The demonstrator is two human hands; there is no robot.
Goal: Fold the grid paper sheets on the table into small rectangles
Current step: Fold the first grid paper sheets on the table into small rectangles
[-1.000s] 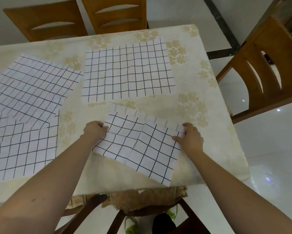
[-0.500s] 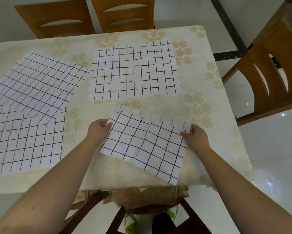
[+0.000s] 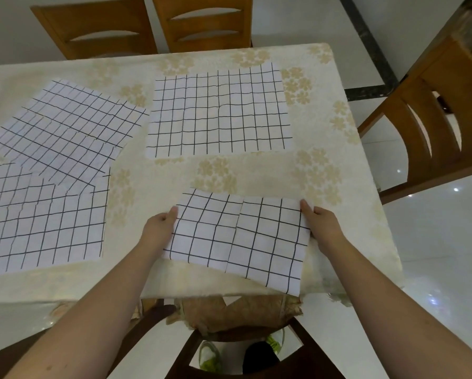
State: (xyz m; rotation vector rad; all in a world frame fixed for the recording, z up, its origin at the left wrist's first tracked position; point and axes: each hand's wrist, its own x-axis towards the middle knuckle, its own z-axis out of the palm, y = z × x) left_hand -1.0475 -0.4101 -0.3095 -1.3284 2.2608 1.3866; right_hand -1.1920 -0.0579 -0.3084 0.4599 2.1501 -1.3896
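A folded grid paper sheet (image 3: pixel 237 236) lies near the table's front edge, with a crease down its middle. My left hand (image 3: pixel 159 225) holds its left edge, fingers tucked at the paper's side. My right hand (image 3: pixel 320 220) holds the right edge the same way. Three unfolded grid sheets lie flat: one at the back centre (image 3: pixel 218 113), one at the left (image 3: pixel 65 127), and one at the front left (image 3: pixel 43 220), which overlaps the left one.
The table (image 3: pixel 256 173) wears a cream floral cloth. Two wooden chairs (image 3: pixel 152 23) stand at the far side and another chair (image 3: pixel 431 127) at the right. A chair seat and my shoes (image 3: pixel 210 356) show below the front edge.
The folded sheet has turned clockwise, so its edges run nearly square to the table front. Both hands stayed on its left and right edges.
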